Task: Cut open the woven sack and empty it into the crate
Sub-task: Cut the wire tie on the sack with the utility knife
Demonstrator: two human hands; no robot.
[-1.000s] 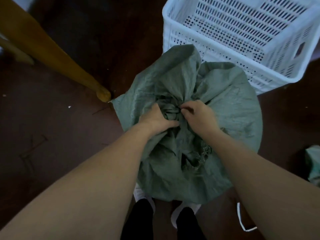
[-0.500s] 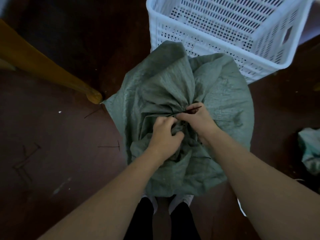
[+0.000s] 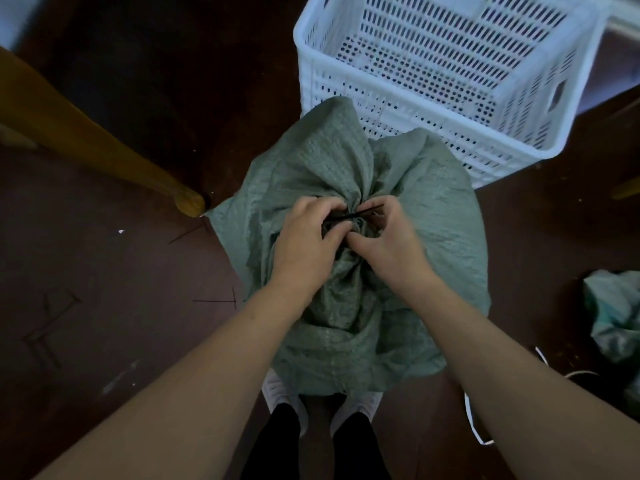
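Far left, a yellow wooden furniture leg [image 3: 104,147] slants down to the dark brown floor [image 3: 104,289], its foot just beside the sack's left edge. Thin dark scratch-like marks on the floor there; I cannot tell what they are.

Centre: green woven sack [image 3: 433,230] stands upright on the floor, just ahead of my white shoes [image 3: 277,393], its neck bunched into a knot of folds. Left hand [image 3: 304,244] is curled over the gathered neck, fingers clenched into the fabric. Right hand [image 3: 388,244] meets it thumb to thumb, fingers pinching the neck where a thin black tie [image 3: 360,213] crosses it; one end of the tie sticks out toward the upper right. Sack is uncut.

Behind the sack, touching its top fold: white perforated plastic crate [image 3: 433,109], tilted in view, nothing inside.

Far right: a crumpled pale green bag [image 3: 613,313] and a white strap [image 3: 471,420] on the floor.
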